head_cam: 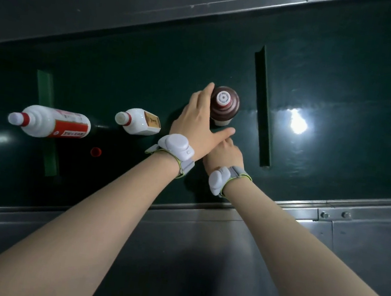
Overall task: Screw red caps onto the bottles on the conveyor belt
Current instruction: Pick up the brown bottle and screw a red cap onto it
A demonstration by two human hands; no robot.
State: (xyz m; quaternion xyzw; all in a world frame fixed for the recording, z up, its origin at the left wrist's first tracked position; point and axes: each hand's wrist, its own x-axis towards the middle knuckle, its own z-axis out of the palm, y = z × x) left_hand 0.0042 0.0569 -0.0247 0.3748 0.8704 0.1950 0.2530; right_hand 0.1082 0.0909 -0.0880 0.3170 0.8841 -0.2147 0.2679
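Bottle (pixel 224 106) stands upright mid-belt (pixel 347 107), uncapped. My left hand (pixel 196 125) lies spread against its side. Right hand (pixel 225 153) sits beneath; I cannot tell its fingers' state. Cap (pixel 96 152) lies well left.

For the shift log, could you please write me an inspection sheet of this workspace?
Surface: dark green conveyor belt with raised cleats, glare spot.
Job's things: brown bottle upright, uncapped; two white bottles uncapped; one loose red cap on belt.
Clutter: nothing seen.
Hands: left hand open against brown bottle; right hand tucked beneath it, contents hidden.
Cables: nothing seen.
Surroundings: grey metal side rails; wrist bands on both arms.
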